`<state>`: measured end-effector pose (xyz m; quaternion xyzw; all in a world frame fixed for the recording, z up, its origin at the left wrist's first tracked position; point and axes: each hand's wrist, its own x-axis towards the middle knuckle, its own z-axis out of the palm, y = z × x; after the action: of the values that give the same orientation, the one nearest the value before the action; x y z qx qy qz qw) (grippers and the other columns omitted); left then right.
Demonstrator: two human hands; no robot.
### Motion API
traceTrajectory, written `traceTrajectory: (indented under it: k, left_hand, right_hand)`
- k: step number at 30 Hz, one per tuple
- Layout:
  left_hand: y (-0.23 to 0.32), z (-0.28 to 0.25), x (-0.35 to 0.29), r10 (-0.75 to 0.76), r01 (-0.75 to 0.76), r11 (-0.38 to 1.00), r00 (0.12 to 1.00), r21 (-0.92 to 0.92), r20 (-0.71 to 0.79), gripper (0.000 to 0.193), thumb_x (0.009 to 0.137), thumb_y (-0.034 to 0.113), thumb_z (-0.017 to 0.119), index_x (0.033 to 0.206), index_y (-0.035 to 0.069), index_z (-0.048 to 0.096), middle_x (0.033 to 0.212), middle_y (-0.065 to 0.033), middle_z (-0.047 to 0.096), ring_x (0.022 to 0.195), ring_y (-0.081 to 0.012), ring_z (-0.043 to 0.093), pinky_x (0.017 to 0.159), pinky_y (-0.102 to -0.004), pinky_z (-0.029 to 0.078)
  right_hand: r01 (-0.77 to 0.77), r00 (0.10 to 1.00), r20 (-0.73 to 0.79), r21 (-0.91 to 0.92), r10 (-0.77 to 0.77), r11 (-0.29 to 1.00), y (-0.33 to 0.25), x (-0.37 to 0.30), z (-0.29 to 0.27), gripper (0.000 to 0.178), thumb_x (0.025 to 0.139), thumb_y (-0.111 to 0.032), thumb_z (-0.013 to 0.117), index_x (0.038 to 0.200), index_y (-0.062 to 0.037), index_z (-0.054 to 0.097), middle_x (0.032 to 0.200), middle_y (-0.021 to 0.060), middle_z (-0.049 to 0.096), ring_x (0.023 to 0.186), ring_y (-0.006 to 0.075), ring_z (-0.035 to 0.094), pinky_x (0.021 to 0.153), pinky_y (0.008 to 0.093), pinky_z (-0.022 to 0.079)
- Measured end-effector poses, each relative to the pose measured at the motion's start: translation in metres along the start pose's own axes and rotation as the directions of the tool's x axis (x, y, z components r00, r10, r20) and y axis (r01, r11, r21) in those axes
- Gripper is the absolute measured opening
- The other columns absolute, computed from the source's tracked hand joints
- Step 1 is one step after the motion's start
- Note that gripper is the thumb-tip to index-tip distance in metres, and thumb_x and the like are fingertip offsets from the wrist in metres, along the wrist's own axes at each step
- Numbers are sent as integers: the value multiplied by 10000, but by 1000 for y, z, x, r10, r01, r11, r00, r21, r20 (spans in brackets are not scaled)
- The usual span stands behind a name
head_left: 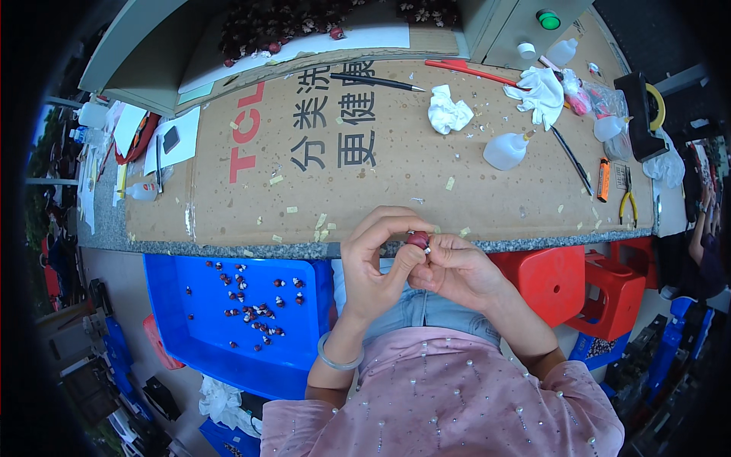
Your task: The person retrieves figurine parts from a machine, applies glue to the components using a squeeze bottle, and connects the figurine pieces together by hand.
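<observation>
Pinching a small dark-red bead (416,240) between them, the left hand (375,266) and right hand (454,268) meet at the bench edge; it sits at twelve o'clock from both wrists, the right fingertips closest. More beads lie in the blue tray (304,358) at nine o'clock.

A matt brown cardboard sheet (426,175) is covering the speckled stone table (106,228). The blue tray (198,335) is showing glossy, smooth plastic. The bead (416,240) is looking dark red and shiny. The rags (448,110) are lying as crumpled white cloth. The bottle (505,150) is looking like translucent plastic.
</observation>
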<state>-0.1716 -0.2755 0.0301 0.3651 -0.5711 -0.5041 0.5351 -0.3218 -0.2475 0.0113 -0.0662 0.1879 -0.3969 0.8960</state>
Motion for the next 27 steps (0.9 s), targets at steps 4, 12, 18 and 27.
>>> traceTrajectory:
  k: [4, 12, 18, 27]
  left_hand:
    - [5, -4, 0, 11, -8, 985, 1000, 173, -16, 203, 664, 36, 719, 858, 3, 670, 848, -101, 639, 808, -198, 614, 723, -267, 476]
    - [17, -6, 0, 139, -76, 799, 988, 597, -60, 276, 563, 99, 784, 798, 25, 660, 818, -70, 623, 764, -237, 595, 687, -322, 447]
    - [14, -7, -1, 92, -40, 815, 994, 578, -62, 276, 568, 94, 779, 799, 18, 650, 826, -81, 617, 753, -247, 592, 677, -329, 452]
    - [10, -15, 4, -20, 27, 930, 1000, 368, -21, 187, 848, 67, 566, 1004, -13, 632, 888, -107, 633, 778, -187, 618, 687, -276, 469]
  right_hand:
    - [-10, 999, 38, -13, 11, 1000, -1, 2, 0, 276, 952, -294, 489, 960, -33, 577, 796, 51, 552, 723, 127, 509, 651, 261, 388]
    - [109, 990, -50, -292, -129, 950, -1, -1, 5, 244, 954, -267, 490, 914, -40, 567, 823, 51, 574, 722, 122, 543, 669, 246, 425]
    - [54, 984, -151, -233, -91, 971, 1, 0, 8, 244, 952, -250, 495, 877, -30, 569, 781, 47, 564, 692, 120, 528, 637, 238, 411]
    - [19, 995, -101, -46, -23, 999, 0, 4, 7, 275, 947, -238, 498, 968, 16, 600, 744, 63, 550, 653, 147, 488, 617, 249, 398]
